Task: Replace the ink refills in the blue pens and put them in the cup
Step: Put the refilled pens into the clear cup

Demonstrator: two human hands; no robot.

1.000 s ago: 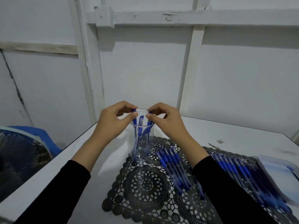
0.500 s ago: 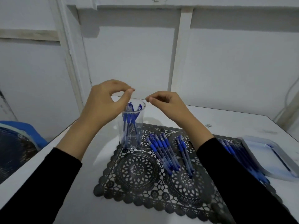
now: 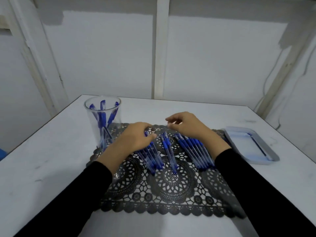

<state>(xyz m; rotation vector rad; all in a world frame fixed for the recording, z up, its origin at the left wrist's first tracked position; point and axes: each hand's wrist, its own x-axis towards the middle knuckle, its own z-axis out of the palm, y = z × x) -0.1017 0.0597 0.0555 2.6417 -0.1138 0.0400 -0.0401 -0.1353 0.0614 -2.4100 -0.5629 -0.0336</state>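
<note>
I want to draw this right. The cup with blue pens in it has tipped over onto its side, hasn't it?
No. The head view shows the cup standing upright, not tipped over. The blue pens are in it, as you said.

No legible text or labels

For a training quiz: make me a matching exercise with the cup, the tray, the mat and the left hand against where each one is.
1 cup
2 tray
3 mat
4 left hand

A over the leftmost pens
B on the right side of the table
C spread under the loose pens
D at the mat's far left corner

Pairs: 1-D, 2-B, 3-C, 4-A
</note>
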